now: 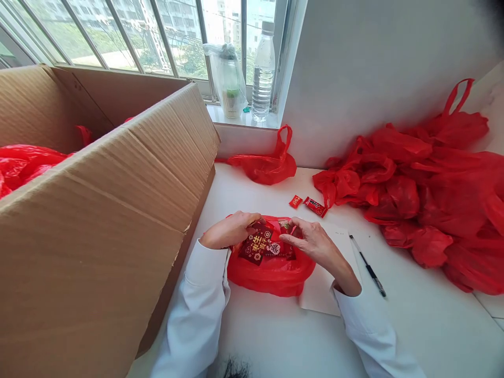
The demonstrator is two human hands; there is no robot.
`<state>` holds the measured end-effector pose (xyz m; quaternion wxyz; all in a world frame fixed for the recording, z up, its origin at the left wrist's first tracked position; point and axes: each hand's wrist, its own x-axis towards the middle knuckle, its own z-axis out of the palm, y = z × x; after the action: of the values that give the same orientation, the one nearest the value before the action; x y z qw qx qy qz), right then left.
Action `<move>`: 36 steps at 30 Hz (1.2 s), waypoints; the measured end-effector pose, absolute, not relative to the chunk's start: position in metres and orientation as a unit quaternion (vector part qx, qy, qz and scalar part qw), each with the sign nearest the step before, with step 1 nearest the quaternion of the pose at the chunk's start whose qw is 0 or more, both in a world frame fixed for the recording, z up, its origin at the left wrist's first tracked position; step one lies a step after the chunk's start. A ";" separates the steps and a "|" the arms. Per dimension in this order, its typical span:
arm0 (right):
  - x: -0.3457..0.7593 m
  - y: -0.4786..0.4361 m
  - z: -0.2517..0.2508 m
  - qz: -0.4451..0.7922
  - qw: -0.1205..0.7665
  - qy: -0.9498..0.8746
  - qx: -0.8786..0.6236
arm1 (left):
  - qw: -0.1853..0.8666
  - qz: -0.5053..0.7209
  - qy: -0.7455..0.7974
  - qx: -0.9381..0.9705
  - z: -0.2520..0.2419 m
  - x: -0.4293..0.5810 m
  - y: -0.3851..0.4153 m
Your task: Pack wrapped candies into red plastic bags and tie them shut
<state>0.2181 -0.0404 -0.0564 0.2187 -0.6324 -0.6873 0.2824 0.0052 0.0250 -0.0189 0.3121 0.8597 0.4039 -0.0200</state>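
A red plastic bag (271,273) lies open on the white table (425,325) in front of me. Dark red snack packets (262,245) with gold print sit in its mouth. My left hand (230,230) is curled at the bag's left rim, fingers pinched on the upper edge of a packet. My right hand (313,240) rests on the bag's right rim, fingers closed on the packets or the plastic. Both arms wear white sleeves.
A large open cardboard box (118,220) with red bags inside fills the left. A heap of filled red bags (425,194) lies right, another red bag (265,165) by the wall. Two small red candies (311,203), a pen (368,266), paper, and bottles on the sill (263,71).
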 end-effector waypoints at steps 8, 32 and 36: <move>0.212 -0.042 -0.063 0.275 0.173 -0.692 -0.644 | 0.315 -0.008 0.408 0.857 -0.018 -0.005 0.027; 0.210 -0.045 -0.066 0.273 0.145 -0.726 -0.615 | 0.338 -0.015 0.384 0.859 -0.013 0.002 0.024; 0.211 -0.046 -0.067 0.259 0.166 -0.738 -0.600 | 0.335 -0.008 0.396 0.855 -0.011 0.002 0.022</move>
<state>0.2110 -0.0455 -0.0671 0.1657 -0.6003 -0.7383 0.2589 0.0023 0.0224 -0.0109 0.3354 0.8549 0.3957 -0.0079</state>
